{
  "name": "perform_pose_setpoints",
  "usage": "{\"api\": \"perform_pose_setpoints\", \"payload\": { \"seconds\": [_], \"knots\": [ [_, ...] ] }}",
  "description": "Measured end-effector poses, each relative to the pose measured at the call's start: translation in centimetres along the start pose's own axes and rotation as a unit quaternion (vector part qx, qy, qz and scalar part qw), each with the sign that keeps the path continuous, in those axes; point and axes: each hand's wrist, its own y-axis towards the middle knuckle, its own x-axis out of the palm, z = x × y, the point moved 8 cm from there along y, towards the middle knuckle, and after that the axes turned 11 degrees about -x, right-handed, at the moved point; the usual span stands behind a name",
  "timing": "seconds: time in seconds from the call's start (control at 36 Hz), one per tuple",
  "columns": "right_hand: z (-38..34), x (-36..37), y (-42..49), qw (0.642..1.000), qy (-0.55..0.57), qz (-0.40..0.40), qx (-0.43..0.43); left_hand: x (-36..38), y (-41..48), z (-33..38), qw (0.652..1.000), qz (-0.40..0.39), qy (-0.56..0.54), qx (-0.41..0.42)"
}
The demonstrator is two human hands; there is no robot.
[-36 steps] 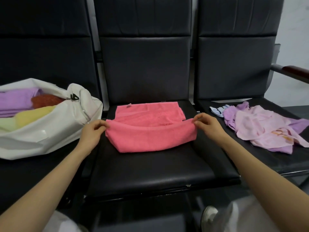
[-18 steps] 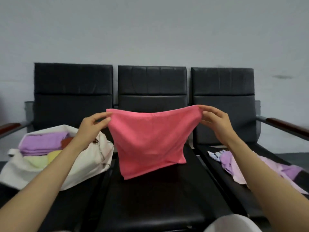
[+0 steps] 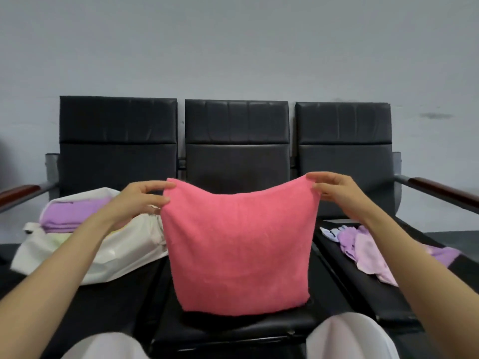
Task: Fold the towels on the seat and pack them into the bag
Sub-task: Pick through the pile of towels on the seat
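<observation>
While the left hand [image 3: 137, 200] and right hand [image 3: 337, 195] are pinching its top corners, the pink towel [image 3: 238, 250] is hanging flatter than before, lower edge now reaching the middle seat [image 3: 233, 330]; white bag [image 3: 124, 257] sitting left of the grip.

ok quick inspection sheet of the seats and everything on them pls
surface: row of black seats
job's things: pink towel held up by its top corners over the middle seat; white bag on the left seat, folded purple towel inside; unfolded pile of purple and pink towels on the right seat
clutter: nothing seen
hands: left hand pinches the towel's top left corner; right hand pinches the top right
cables: nothing seen
surroundings: grey wall; wooden armrest at each end
</observation>
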Motion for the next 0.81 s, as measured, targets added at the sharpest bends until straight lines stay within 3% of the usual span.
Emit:
{"api": "perform_pose_setpoints", "payload": {
  "seconds": [0.11, 0.25, 0.39, 0.56, 0.64, 0.81],
  "knots": [
    [6.7, 1.9, -2.2, 0.995, -0.050, -0.044, 0.077, 2.8, 2.5, -7.5, 0.993, -0.020, 0.075, -0.087],
    [13.0, 4.1, -4.2, 0.987, -0.067, -0.052, 0.139, 5.9, 4.9, -14.0, 0.989, -0.004, 0.056, -0.140],
    [15.5, 3.8, -2.0, 0.987, -0.089, 0.014, 0.132, 5.3, 8.7, -15.0, 0.987, 0.118, 0.012, -0.113],
    [16.3, 2.9, 6.3, 0.987, -0.100, 0.074, 0.098, 4.1, 15.9, -10.1, 0.983, 0.176, 0.045, -0.027],
    [19.4, 4.0, 10.3, 0.984, -0.128, 0.041, 0.120, 4.5, 21.0, -10.8, 0.980, 0.179, 0.068, -0.057],
    [30.4, 8.2, 12.6, 0.950, -0.237, -0.048, 0.200, 7.9, 28.3, -19.0, 0.963, 0.151, 0.180, -0.134]
  ]
}}
